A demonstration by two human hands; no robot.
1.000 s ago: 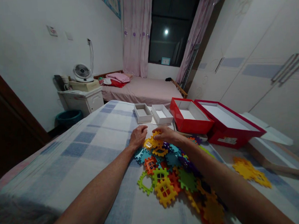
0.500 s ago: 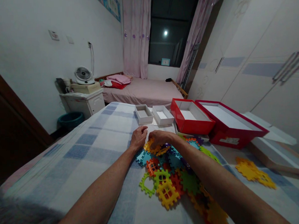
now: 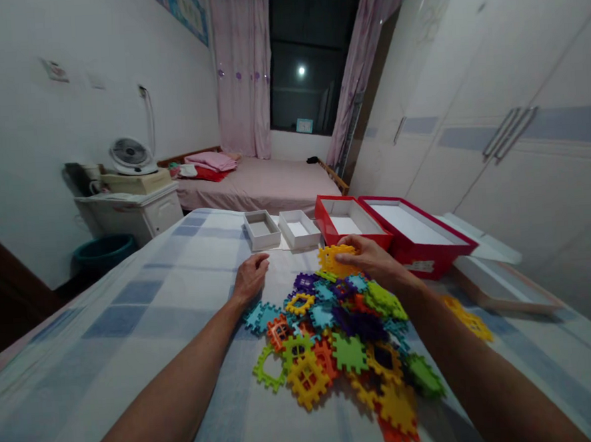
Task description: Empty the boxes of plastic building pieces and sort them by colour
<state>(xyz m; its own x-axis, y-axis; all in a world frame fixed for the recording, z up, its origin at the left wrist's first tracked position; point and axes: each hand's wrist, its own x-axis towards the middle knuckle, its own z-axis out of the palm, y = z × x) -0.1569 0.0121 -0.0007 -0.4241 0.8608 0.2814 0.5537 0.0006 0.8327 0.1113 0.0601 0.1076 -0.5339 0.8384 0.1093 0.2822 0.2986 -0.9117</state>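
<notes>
My right hand [image 3: 370, 260] grips a yellow interlocking plastic tile [image 3: 335, 260] with notched edges, held just above the far side of the pile. It may be more than one tile; the fingers cover part of it. Beneath lies a heap of similar tiles in several colours, among them a light green tile [image 3: 349, 352], a yellow window tile [image 3: 308, 379] and a purple tile [image 3: 306, 282]. My left hand [image 3: 249, 277] rests on the checked cloth left of the heap, its fingers curled together and nothing visible in them.
Two small white boxes, a left one [image 3: 263, 239] and a right one [image 3: 300, 239], stand behind the heap. To their right are a red box [image 3: 359, 238] and a larger dark-red box [image 3: 440, 257]. More yellow tiles [image 3: 469, 318] lie at right, near a shallow tray [image 3: 510, 298].
My right hand has risen from the heap and moved right with the yellow tile, uncovering more of the pile. My left hand stays beside the heap. The view has swung right.
</notes>
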